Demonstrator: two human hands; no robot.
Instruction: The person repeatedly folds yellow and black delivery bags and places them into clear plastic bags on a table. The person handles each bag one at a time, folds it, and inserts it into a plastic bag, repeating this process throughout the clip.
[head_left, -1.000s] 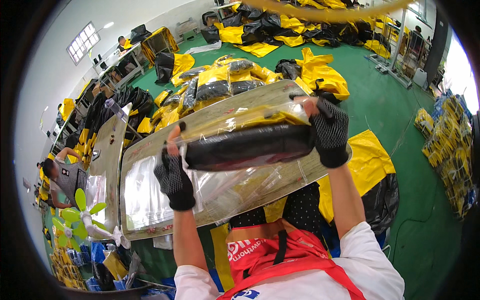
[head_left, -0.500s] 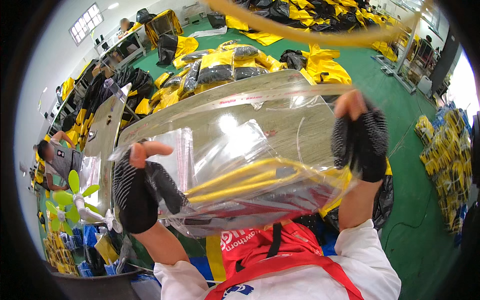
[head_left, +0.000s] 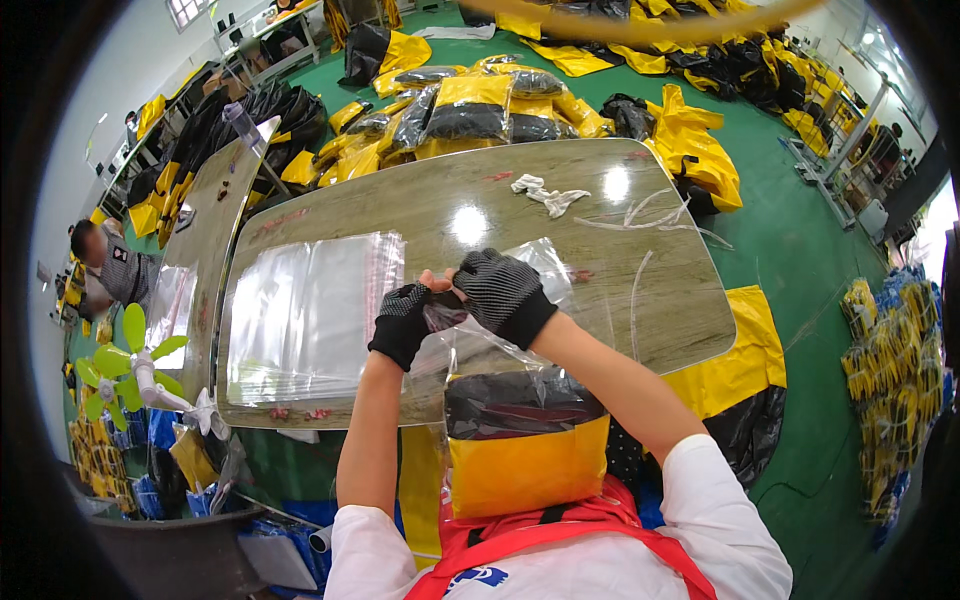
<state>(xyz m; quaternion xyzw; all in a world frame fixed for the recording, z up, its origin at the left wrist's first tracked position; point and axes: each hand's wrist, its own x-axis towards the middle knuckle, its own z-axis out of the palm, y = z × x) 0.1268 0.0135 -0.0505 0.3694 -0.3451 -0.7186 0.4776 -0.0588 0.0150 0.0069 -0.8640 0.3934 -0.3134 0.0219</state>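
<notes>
A clear plastic bag with a folded yellow and black garment inside hangs upright close against my front. My left hand, in a black knit glove with bare fingertips, is closed on the bag's gathered upper end. My right hand, gloved the same way, closes on that upper end from the other side. The two hands meet above the table, fingers bent towards each other. What exactly lies between the fingertips is partly hidden.
Flat clear bags lie stacked on the wood-topped table, left of my hands. Clear strips and a crumpled white piece lie farther back. A green-bladed fan stands at the left edge. Packed yellow-black bundles are heaped beyond.
My hands have come from wide apart at the bag's two ends to meet in the middle. The bag now hangs upright, its opening end gathered between them.
</notes>
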